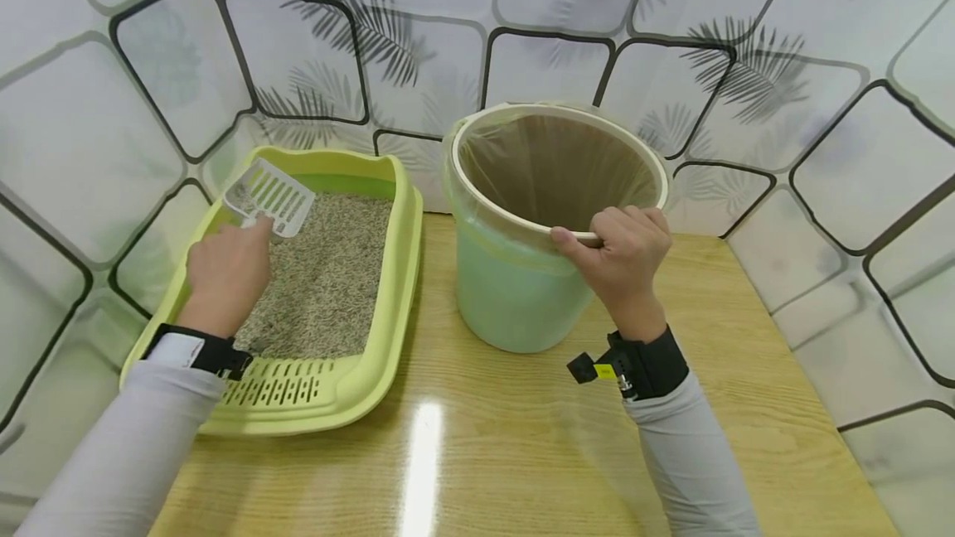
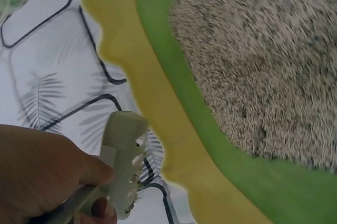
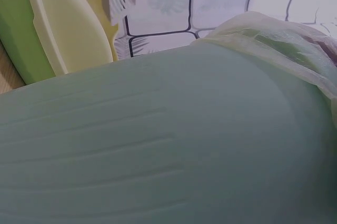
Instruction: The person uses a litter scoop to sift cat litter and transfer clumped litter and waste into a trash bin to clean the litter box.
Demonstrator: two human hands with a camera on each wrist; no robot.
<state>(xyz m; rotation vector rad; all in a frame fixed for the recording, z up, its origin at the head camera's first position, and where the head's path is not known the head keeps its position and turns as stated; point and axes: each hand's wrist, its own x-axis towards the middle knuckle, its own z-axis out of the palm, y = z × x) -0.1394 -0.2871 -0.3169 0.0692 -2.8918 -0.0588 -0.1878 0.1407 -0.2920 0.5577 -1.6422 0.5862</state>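
Nearest are two grey sleeves (image 1: 694, 454) and the black wrist straps (image 1: 658, 367), with the pale wood-grain counter (image 1: 507, 437) running beneath and between the arms. A slotted, perforated ledge (image 1: 287, 384) of the yellow-green tray lies just beside the left wrist. The left hand (image 1: 230, 272) is wrapped around the handle of a white slotted scoop (image 2: 122, 155), its head just beyond the knuckles, raised over the tray's far-left edge. The right hand (image 1: 630, 251) grips the near rim of a mint-green bin (image 1: 515, 297), the thumb lying along the rim toward the left hand. Between the hands run the right wall of the tray (image 1: 409, 239) and the bin's left side, a strip of counter between them. Grainy grey litter (image 1: 336, 272) spreads rightward from the left hand. Beyond the right hand's fingers, a translucent liner (image 1: 552, 172) lines the bin under a white ring (image 1: 507, 218). Farthest from both hands stands leaf-patterned wall covering (image 1: 425, 48).
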